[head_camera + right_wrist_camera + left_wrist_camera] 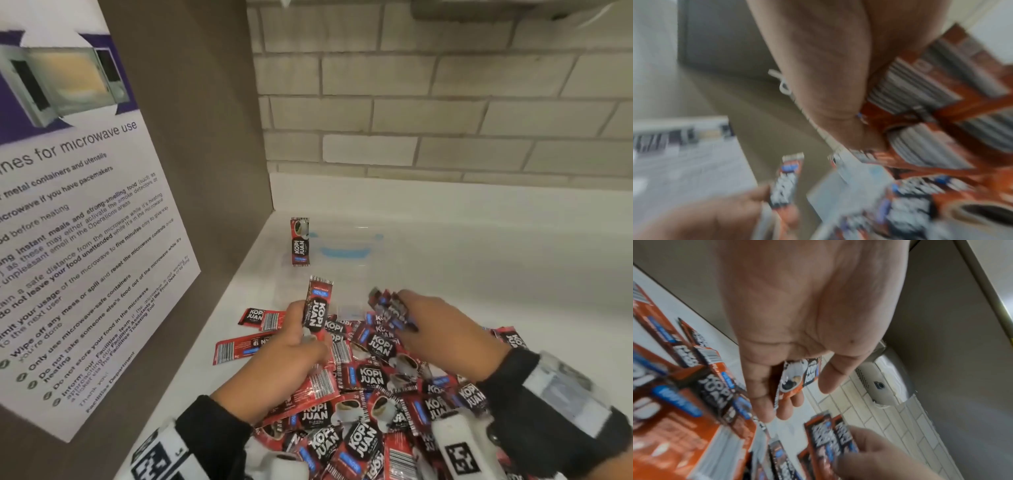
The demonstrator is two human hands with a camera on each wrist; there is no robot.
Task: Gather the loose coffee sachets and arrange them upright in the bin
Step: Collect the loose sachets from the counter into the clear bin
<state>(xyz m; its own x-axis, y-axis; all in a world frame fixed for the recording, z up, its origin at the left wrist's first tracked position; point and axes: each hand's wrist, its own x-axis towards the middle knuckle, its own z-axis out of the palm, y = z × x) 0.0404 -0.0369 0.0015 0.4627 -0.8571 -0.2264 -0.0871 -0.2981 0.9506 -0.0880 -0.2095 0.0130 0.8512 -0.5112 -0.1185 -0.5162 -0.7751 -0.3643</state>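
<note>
hands (pixel 349 339) around upright sachets (pixel 317 310)

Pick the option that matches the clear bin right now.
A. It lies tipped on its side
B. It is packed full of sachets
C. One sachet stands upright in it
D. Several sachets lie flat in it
C: the head view shows a single sachet standing upright at the left end of the clear bin, nothing else inside.

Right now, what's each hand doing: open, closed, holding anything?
Left hand: closed round one red-and-black Kopi Juan coffee sachet, held upright.
Right hand: closed on a small bunch of the same red-and-black sachets, above the loose pile.
</note>
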